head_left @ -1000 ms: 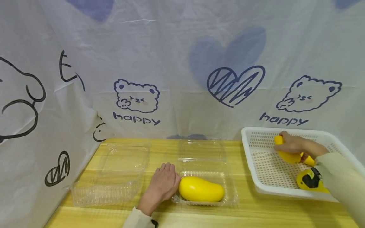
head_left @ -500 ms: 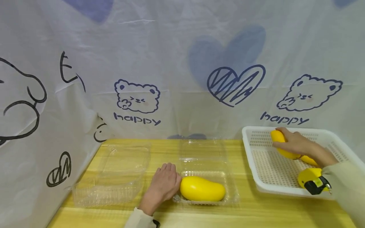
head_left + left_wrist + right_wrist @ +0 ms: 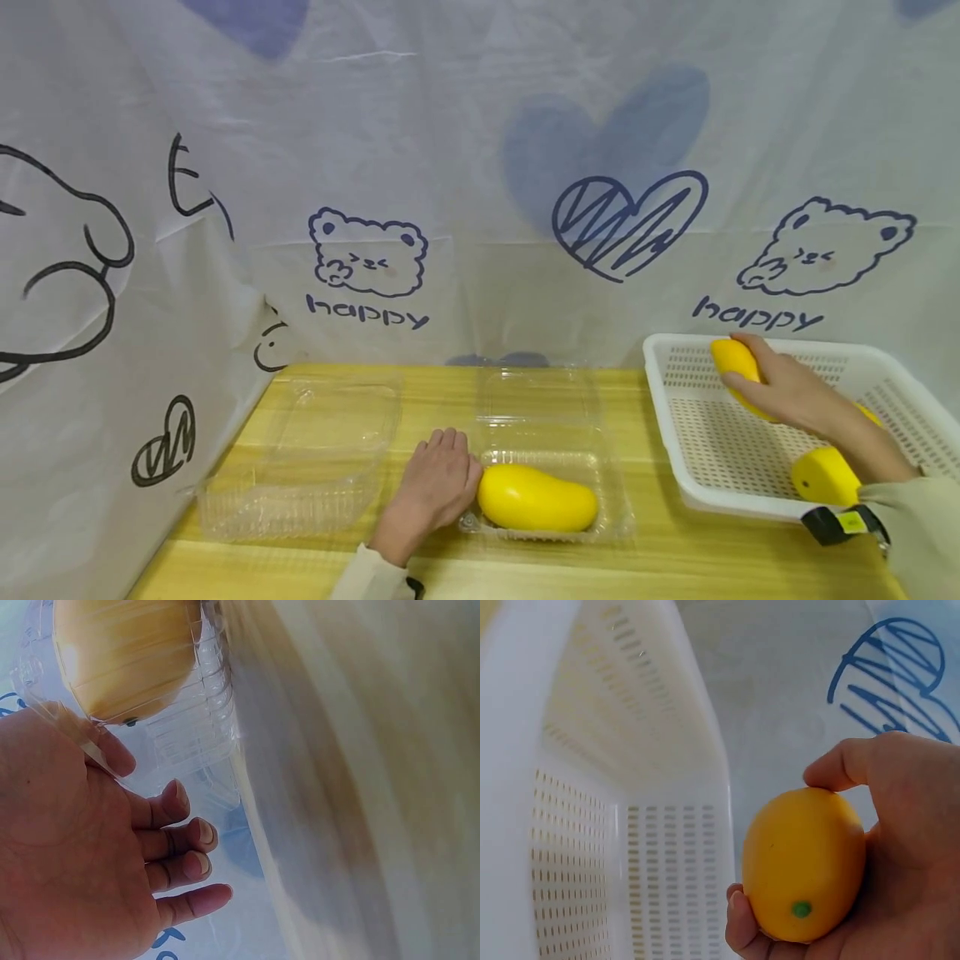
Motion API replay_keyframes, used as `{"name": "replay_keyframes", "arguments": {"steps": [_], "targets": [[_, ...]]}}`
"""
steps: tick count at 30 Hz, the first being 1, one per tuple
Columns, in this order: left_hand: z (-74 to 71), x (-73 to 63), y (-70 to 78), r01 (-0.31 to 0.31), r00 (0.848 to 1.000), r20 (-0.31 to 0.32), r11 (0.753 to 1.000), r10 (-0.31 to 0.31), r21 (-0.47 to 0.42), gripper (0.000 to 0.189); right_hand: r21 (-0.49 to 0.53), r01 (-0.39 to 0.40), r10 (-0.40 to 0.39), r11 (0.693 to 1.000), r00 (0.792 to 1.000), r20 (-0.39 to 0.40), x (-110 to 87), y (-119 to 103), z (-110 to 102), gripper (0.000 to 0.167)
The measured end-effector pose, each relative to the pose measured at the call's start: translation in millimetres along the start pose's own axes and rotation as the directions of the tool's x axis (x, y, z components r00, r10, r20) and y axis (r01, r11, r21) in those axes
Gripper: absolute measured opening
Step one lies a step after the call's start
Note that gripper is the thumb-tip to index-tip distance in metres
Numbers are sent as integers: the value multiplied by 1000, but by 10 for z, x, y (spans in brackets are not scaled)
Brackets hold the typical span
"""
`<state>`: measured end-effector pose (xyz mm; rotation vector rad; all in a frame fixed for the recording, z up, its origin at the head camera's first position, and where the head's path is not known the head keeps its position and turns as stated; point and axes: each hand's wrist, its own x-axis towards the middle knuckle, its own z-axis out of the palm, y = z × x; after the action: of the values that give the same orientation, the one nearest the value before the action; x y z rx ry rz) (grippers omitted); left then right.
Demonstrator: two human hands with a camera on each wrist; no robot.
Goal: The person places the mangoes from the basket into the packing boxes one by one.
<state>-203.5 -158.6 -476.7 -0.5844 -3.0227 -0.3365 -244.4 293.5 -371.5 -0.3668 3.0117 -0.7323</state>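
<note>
My right hand (image 3: 787, 383) grips a yellow mango (image 3: 738, 367) above the back of the white basket (image 3: 678, 483). In the right wrist view this mango (image 3: 802, 859) shows a small green dot at its end, with the thumb on one side and fingers curled round the other. My left hand (image 3: 435, 487) lies beside a clear plastic clamshell box (image 3: 611, 525), whose lid is folded back. Its thumb (image 3: 116, 754) is at the box's edge and the other fingers are loosely bent, holding nothing. A large yellow mango (image 3: 536, 498) lies in that box.
Another clear clamshell box (image 3: 277, 508) stands opened on the left of the wooden table (image 3: 525, 575). Inside the basket are a yellow fruit (image 3: 825, 475) near the front and another (image 3: 868, 412), mostly hidden by my right arm. A printed curtain (image 3: 480, 208) hangs behind.
My right hand has lifted the mango up from the other fruit in the basket, toward its back rim. The left hand has stayed beside the box.
</note>
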Motion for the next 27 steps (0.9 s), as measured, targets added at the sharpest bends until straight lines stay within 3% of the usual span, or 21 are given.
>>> {"name": "replay_keyframes", "arguments": {"steps": [12,22,27], "targets": [[3,0,-13,0,1000,9,1000,0,13,25,24,79,-77,997,994,-81,-120,-189,91,71],[5,6,-7,8,1000,17,1000,-9,18,28,72,86,-75,994,987,-141,-239,-332,140,76],[5,5,-9,9,1000,17,1000,-9,19,27,47,37,-29,998,985,-168,-281,-385,208,78]]}}
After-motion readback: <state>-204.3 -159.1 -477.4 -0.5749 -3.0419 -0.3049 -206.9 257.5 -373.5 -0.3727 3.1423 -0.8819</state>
